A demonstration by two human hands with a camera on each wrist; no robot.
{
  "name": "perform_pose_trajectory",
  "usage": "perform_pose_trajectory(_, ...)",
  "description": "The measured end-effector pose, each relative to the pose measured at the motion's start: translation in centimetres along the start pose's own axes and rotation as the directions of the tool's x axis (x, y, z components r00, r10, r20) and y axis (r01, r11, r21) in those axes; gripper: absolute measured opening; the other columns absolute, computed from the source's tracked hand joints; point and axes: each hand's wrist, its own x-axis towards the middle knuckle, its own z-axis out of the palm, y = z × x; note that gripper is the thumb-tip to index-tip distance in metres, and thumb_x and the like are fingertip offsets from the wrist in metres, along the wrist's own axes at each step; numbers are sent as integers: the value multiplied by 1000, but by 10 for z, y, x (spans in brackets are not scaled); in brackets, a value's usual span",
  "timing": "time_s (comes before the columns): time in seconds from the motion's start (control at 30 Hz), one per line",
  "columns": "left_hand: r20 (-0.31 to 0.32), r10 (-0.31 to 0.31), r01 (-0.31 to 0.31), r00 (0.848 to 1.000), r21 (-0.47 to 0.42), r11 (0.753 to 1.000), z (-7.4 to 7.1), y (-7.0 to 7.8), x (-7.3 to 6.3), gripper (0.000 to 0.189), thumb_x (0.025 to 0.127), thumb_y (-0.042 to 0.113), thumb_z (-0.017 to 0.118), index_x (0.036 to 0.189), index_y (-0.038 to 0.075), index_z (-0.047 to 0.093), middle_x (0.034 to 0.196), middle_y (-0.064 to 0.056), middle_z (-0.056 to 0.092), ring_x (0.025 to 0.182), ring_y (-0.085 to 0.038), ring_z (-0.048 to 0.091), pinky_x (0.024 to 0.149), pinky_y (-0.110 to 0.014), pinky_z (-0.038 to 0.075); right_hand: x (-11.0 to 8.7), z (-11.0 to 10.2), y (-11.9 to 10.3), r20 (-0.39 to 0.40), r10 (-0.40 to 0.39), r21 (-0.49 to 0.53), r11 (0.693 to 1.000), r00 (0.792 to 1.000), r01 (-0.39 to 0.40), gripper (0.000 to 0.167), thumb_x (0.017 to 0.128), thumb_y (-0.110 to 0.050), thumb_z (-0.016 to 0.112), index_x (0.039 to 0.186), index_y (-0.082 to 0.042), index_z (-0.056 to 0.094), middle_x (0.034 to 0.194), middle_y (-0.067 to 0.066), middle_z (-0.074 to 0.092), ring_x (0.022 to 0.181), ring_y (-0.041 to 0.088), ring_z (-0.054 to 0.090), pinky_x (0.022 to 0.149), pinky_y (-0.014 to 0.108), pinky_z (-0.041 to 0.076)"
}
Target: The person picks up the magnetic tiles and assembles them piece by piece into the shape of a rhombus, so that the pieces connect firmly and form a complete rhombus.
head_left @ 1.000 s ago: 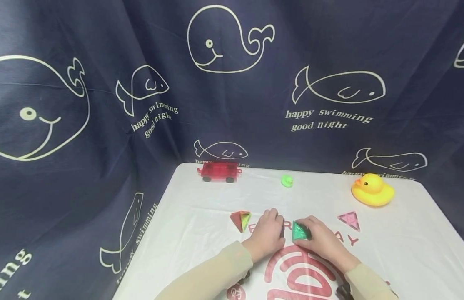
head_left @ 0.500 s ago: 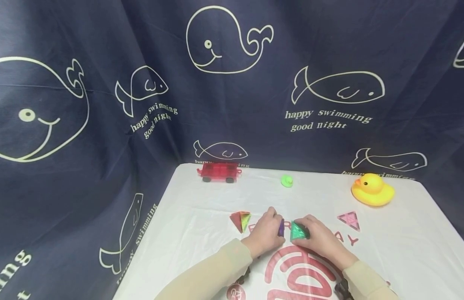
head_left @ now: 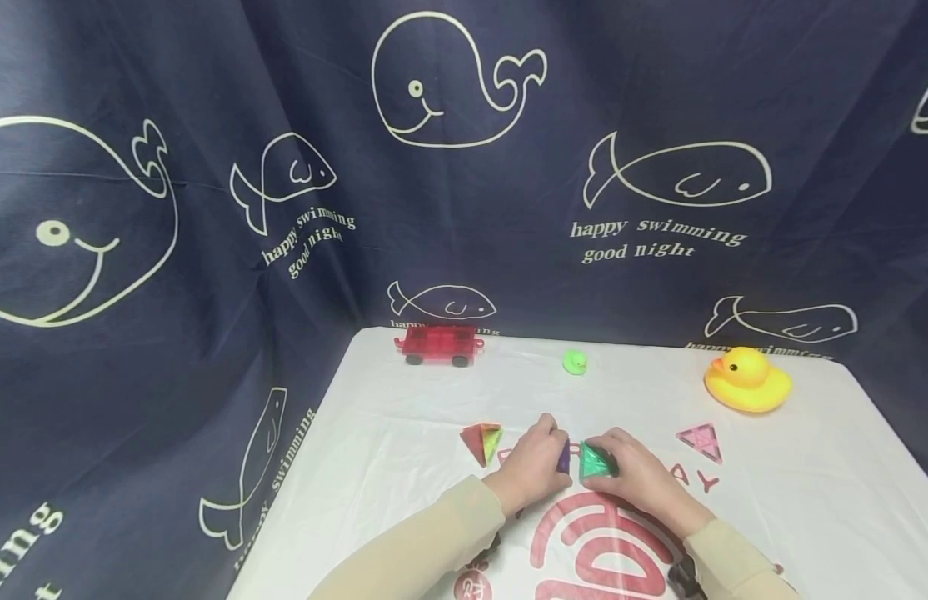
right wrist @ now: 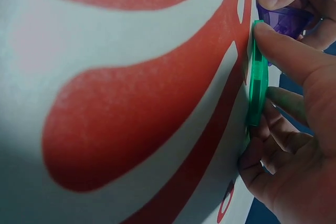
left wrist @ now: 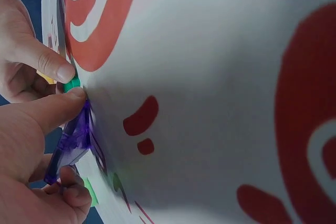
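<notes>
My left hand [head_left: 530, 468] pinches a translucent purple magnetic tile [left wrist: 73, 140] between thumb and fingers, standing tilted on the white tabletop. Only a thin edge of it shows in the head view. Across a narrow gap, my right hand [head_left: 636, 475] grips a translucent green triangular magnetic tile [head_left: 595, 461], thumb at the near edge and fingers round the far side. From the right wrist, this green tile's edge [right wrist: 257, 80] lies close along the table surface. Fingers hide part of both tiles.
Left of the hands lies a red and yellow tile piece [head_left: 481, 442]; to the right is a pink triangular tile [head_left: 701, 441]. Along the back stand a red wheeled toy car [head_left: 437, 343], a small green duck [head_left: 575, 362] and a yellow duck [head_left: 747, 382]. A dark curtain [head_left: 509, 208] hangs behind.
My right hand has shifted slightly left with the green tile. More of the purple tile's edge shows beside my left hand than a second ago. Both grips stay the same.
</notes>
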Motion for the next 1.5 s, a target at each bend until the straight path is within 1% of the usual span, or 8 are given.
perform_pose_trajectory(0.17,3,19,-19,1000,24,1000,2,2,3,52,78,33,93,116,8,69,107,2,47,88,-7,49,85,-18,50,3,1,1,13,1,22,1000,1000,-1,63,77,-32,93,128,-3,71,106,-1,64,95,15,61,92,47,55)
perform_pose_trajectory(0.53,29,12,-13,1000,32,999,5,5,9,58,79,34,92,124,8,67,113,2,49,94,-6,51,90,-17,49,1,-3,1,31,1,58,998,1000,-2,58,80,-29,91,127,-2,71,108,0,66,97,16,62,91,47,56)
perform_pose_trajectory(0.8,30,15,-13,999,-55,998,9,7,11,66,79,24,91,136,8,62,120,1,49,92,-4,57,88,-15,51,1,-2,4,19,1,53,999,1000,-2,57,79,-27,92,127,-3,72,103,-3,64,92,12,60,86,42,57)
perform_pose_trajectory(0.9,29,13,-10,999,-79,997,11,7,11,72,79,21,91,142,9,58,123,2,49,96,-3,58,89,-14,51,1,-1,5,15,-10,57,998,1000,10,57,79,-27,92,126,-3,72,102,-3,63,91,12,60,85,40,57)
perform_pose_trajectory(1.03,20,22,-20,1000,-120,993,14,5,11,72,78,19,91,141,11,58,123,3,49,97,-1,57,90,-13,49,1,0,7,7,-22,63,998,1000,21,56,79,-26,92,126,-3,72,103,-3,65,93,13,62,86,42,58)
perform_pose_trajectory(1.2,16,24,-21,1000,-183,983,17,-1,9,68,79,21,91,139,11,60,120,5,49,90,1,53,85,-10,47,-1,-1,7,3,0,79,997,1000,-1,53,80,-22,91,125,-2,72,110,3,69,100,23,67,90,49,58)
perform_pose_trajectory(1.33,27,25,-20,999,-192,981,18,-3,7,69,83,26,89,142,9,59,122,5,50,94,2,54,89,-11,47,-3,-1,8,4,28,80,996,1000,-28,49,80,-22,91,122,-3,73,109,3,70,100,25,68,90,51,57)
perform_pose_trajectory(1.5,41,33,-25,999,-182,983,18,-4,6,65,85,31,88,140,10,60,123,4,52,102,0,57,97,-14,46,-3,-1,9,10,59,75,995,998,-59,47,81,-24,90,121,-6,73,107,1,69,99,22,67,91,50,57)
